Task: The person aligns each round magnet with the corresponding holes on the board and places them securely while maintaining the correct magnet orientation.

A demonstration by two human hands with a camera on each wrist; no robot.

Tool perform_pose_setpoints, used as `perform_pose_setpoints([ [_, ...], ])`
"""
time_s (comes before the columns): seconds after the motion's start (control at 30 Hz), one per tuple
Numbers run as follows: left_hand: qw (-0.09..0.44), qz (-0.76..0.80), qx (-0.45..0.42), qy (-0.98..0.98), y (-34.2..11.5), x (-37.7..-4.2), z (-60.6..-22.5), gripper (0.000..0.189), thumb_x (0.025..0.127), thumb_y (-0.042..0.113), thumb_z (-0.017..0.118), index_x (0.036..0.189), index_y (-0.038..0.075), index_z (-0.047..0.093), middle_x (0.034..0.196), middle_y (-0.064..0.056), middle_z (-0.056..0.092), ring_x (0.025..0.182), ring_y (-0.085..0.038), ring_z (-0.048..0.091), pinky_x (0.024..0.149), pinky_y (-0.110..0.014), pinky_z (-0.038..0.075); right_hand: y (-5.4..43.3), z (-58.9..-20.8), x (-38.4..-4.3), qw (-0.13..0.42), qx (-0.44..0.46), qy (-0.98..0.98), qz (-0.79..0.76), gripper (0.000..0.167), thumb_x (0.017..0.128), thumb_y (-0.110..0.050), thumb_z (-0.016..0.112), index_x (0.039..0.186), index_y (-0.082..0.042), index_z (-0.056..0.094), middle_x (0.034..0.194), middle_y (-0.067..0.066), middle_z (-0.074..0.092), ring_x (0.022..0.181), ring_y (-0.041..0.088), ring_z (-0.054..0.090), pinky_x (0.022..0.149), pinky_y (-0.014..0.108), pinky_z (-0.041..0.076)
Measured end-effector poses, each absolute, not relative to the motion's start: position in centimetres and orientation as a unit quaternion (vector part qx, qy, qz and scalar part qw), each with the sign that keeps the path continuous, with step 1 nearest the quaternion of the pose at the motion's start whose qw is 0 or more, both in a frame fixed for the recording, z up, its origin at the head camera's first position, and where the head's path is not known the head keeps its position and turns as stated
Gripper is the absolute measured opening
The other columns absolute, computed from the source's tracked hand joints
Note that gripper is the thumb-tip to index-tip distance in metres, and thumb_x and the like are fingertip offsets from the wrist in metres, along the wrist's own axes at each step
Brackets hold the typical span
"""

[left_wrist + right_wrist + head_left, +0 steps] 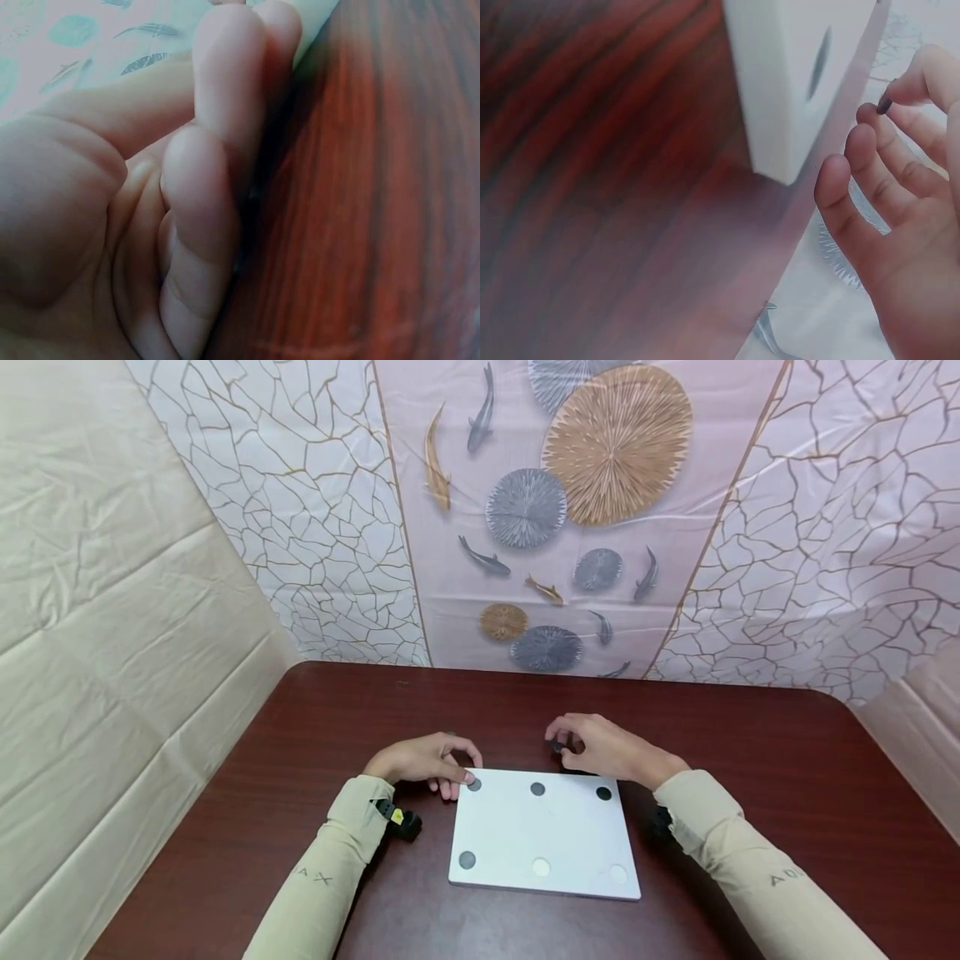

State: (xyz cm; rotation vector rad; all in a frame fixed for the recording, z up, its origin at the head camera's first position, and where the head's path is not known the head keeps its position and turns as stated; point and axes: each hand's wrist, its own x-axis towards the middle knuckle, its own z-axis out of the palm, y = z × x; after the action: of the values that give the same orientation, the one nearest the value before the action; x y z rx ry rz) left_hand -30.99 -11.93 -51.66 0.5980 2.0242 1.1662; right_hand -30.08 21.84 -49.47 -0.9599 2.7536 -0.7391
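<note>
A white rectangular board [551, 839] lies flat on the table, with round spots in two rows. Its far row has two grey spots and a black spot [603, 793]; the near row has a grey spot [467, 860] and two pale spots [541, 867]. My left hand [423, 757] holds the board's far left corner, thumb on top by the grey spot and other fingers curled along the edges. Just past the far edge, my right hand [611, 750] pinches a small dark disc [884, 106] between thumb and index finger, its other fingers spread.
The dark red-brown wooden table [360, 710] extends around the board. A patterned cloth [525, 585] hangs behind its far edge, and a cream cloth [112, 610] hangs on the left. Each wrist wears a black camera mount, the left one [401, 818] with a yellow mark.
</note>
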Motion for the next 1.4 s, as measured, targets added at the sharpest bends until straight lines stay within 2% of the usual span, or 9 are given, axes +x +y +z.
perform_pose_setpoints([
  [0.2,0.354,0.457,0.229,0.783,-12.1,-30.9,-51.6,0.021,0.102,0.014,0.071,0.122,0.009,0.067,0.073,-0.006,0.074,0.060,-0.012,0.069,0.056,-0.022,0.048,21.7,-49.2,-29.2,0.057,-0.308,0.910,-0.271,0.029,0.097,-0.002,0.064,0.122,-0.012,0.074,0.109,-0.003,0.065,0.079,0.012,0.054,0.069,0.027,0.049],
  [0.37,0.353,0.455,0.231,0.784,-12.1,-31.0,-51.7,0.021,0.102,0.014,0.071,0.122,0.009,0.067,0.073,-0.006,0.074,0.060,-0.012,0.069,0.056,-0.022,0.048,21.5,-48.8,-28.3,0.049,-0.304,0.906,-0.291,0.029,0.099,-0.001,0.063,0.125,-0.010,0.073,0.107,-0.002,0.062,0.082,0.014,0.054,0.067,0.026,0.048],
  [0.77,0.349,0.453,0.234,0.786,-12.4,-31.2,-51.6,0.023,0.101,0.015,0.071,0.122,0.009,0.067,0.073,-0.007,0.074,0.060,-0.013,0.069,0.056,-0.022,0.049,21.5,-47.7,-27.0,0.028,-0.276,0.903,-0.328,0.030,0.099,0.002,0.060,0.126,-0.006,0.073,0.107,0.003,0.062,0.089,0.016,0.054,0.072,0.029,0.048],
  [1.03,0.344,0.451,0.227,0.791,-12.3,-31.3,-51.5,0.022,0.101,0.018,0.073,0.122,0.013,0.069,0.074,-0.007,0.074,0.060,-0.013,0.069,0.056,-0.022,0.049,21.6,-46.5,-26.3,0.016,-0.311,0.900,-0.306,0.025,0.098,0.001,0.068,0.121,-0.007,0.074,0.098,-0.005,0.061,0.087,0.012,0.056,0.071,0.027,0.050],
  [1.27,0.348,0.459,0.229,0.784,-12.1,-31.0,-51.6,0.021,0.101,0.015,0.072,0.121,0.013,0.069,0.074,-0.008,0.074,0.060,-0.013,0.069,0.055,-0.022,0.049,21.7,-45.1,-25.1,0.074,-0.326,0.898,-0.286,0.020,0.100,-0.013,0.074,0.119,-0.010,0.074,0.100,-0.008,0.068,0.089,0.009,0.060,0.071,0.027,0.053],
  [1.4,0.349,0.459,0.228,0.784,-12.2,-30.9,-51.7,0.021,0.101,0.014,0.071,0.121,0.013,0.069,0.074,-0.009,0.075,0.060,-0.013,0.069,0.055,-0.023,0.049,21.4,-44.9,-24.8,0.094,-0.337,0.892,-0.287,0.017,0.100,-0.014,0.074,0.117,-0.012,0.074,0.099,-0.009,0.069,0.089,0.008,0.062,0.071,0.027,0.053],
])
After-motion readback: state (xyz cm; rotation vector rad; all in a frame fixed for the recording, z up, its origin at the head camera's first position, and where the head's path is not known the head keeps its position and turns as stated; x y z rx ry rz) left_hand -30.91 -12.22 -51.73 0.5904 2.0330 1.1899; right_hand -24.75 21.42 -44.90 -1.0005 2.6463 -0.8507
